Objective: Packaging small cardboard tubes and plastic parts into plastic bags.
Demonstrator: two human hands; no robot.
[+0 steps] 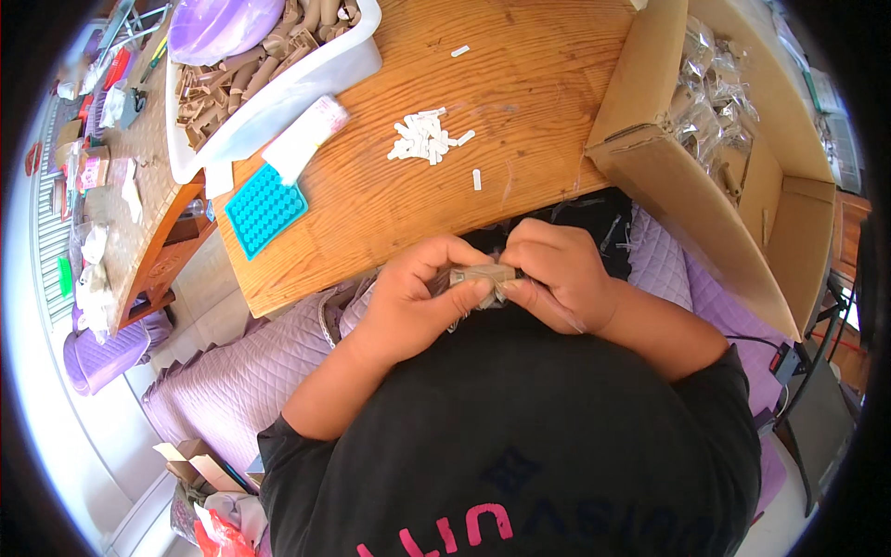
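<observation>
Close to my chest, just off the table's near edge, both hands are closed on a small tan part (pixel 482 274). It looks like plastic, and clear film seems to be around its lower side. My left hand (pixel 406 290) pinches its left end between thumb and fingers. Fingers curled, my right hand (pixel 561 277) grips the other end. Much of the part is hidden by the fingertips. Beyond my hands, a loose pile of small white strips (pixel 424 139) lies on the wooden table (pixel 371 204), with a few strips apart from it.
At the far left stands a white bin (pixel 278 116) of brown parts, a purple bowl (pixel 221 26) on top. A teal textured mat (pixel 266 211) and a white packet (pixel 306 139) lie beside it. Right, an open cardboard box (pixel 687 200) holds brown parts in clear bags (pixel 713 102).
</observation>
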